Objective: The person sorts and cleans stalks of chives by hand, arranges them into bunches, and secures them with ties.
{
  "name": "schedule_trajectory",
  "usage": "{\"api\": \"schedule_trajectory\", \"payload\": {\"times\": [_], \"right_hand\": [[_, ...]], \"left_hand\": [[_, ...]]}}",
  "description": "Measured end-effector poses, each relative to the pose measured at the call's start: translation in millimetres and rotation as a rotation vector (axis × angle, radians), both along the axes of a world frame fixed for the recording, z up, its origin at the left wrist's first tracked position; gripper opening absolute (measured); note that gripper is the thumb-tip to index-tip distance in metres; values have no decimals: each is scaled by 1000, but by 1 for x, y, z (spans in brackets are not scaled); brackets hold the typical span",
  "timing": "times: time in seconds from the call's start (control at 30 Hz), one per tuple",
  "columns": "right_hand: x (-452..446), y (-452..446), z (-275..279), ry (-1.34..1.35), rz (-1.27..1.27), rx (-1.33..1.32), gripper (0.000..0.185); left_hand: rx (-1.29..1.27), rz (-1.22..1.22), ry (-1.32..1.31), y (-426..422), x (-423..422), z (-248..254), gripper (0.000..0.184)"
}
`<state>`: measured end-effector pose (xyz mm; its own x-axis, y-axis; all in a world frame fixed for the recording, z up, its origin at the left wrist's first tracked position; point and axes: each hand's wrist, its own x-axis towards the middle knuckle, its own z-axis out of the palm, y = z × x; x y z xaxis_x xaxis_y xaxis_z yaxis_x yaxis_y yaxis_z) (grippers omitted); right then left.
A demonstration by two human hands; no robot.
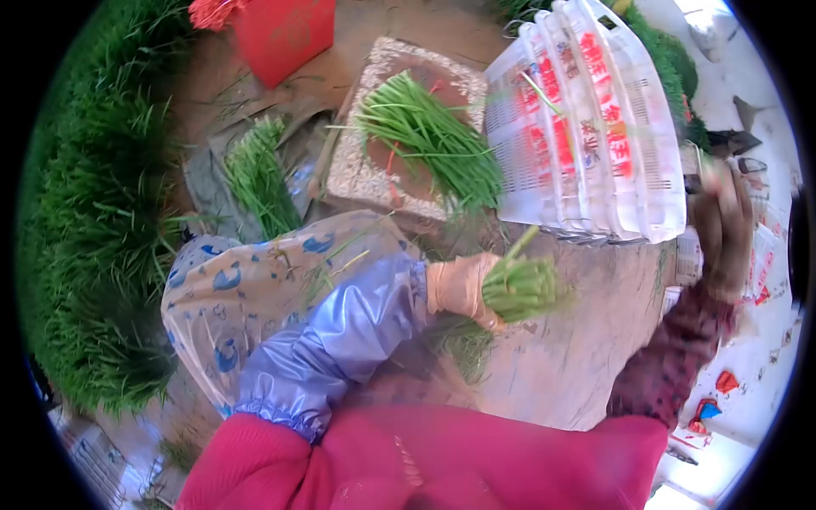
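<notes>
My left hand (pixel 463 287), in a tan glove below a shiny lilac sleeve, is closed round a bunch of green chives (pixel 525 287). The pale stalk ends point right, and one stalk sticks up above the rest. Out to the right is my right hand (pixel 722 229), in a dark glove and smeared by motion. Something pale shows at its fingertips, but I cannot make out whether it is held. A loose pile of chives (pixel 429 136) lies on a low speckled board (pixel 344 174) beyond my left hand. Another bundle of chives (pixel 255 174) rests on a dark cloth.
Nested white plastic crates (pixel 586 127) with red lettering stand between the board and my right hand. Tall heaps of greens (pixel 93 212) line the left side. A red box (pixel 285 34) sits at the back. A patterned plastic sheet (pixel 246 285) covers my leg.
</notes>
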<state>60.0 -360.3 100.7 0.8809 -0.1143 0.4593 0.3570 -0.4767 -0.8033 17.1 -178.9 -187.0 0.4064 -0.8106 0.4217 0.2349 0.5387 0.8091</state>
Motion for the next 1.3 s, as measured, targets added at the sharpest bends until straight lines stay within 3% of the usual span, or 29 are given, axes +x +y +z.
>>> {"api": "schedule_trajectory", "payload": {"times": [0.07,0.1,0.13,0.23,0.3,0.37,0.43,0.5,0.57,0.6,0.67,0.7,0.77,0.83,0.9,0.93,1.0,1.07,1.13,1.17,1.23,1.3], "right_hand": [[-57,-10,-8,-37,-175,7,21],[-85,-16,-14,15,-242,26,23],[-112,-27,-21,139,-288,56,24],[-174,-112,-44,1268,-219,-82,37],[-192,-100,-85,1629,-336,-803,59],[-228,-121,-139,993,-183,-1297,81],[-187,-34,-139,908,-135,-152,105],[-162,12,-166,687,136,149,120],[-131,70,-179,638,252,435,123],[-121,73,-185,636,252,444,123],[-109,75,-205,792,27,112,120],[-105,68,-220,801,24,119,120],[-106,58,-247,858,39,304,106],[-114,46,-264,935,60,539,92],[-124,31,-274,983,58,717,78],[-128,22,-276,986,43,774,72],[-137,8,-284,951,-22,858,69],[-139,-3,-287,934,-43,917,74],[-136,-3,-289,903,-63,1002,85],[-135,-4,-294,904,-66,1012,85],[-134,-7,-302,960,-31,1022,83],[-141,-16,-313,994,-74,1004,76]], "left_hand": [[6,-31,137,18,4,6,66],[-1,-73,262,25,4,9,65],[-21,-32,216,29,3,8,67],[-98,33,270,35,-2,20,67],[-48,73,308,34,-5,39,69],[-57,325,502,25,-11,52,56],[-66,342,626,9,-18,55,51],[-17,566,705,-5,-21,53,46],[-26,499,800,-4,-20,63,35],[-52,540,857,-10,-17,56,34],[-97,505,917,-7,-7,51,39],[-88,504,926,-10,-9,44,39],[177,597,753,-17,-14,22,59],[278,776,481,-12,-7,10,80],[523,444,46,15,19,-9,84],[654,379,378,30,30,-17,75],[448,688,682,60,69,-45,41],[771,967,870,89,108,-52,23],[842,962,1002,115,135,-74,20],[852,961,998,119,141,-83,20],[1142,920,950,120,152,-97,20],[1167,852,1003,115,162,-115,25]]}}
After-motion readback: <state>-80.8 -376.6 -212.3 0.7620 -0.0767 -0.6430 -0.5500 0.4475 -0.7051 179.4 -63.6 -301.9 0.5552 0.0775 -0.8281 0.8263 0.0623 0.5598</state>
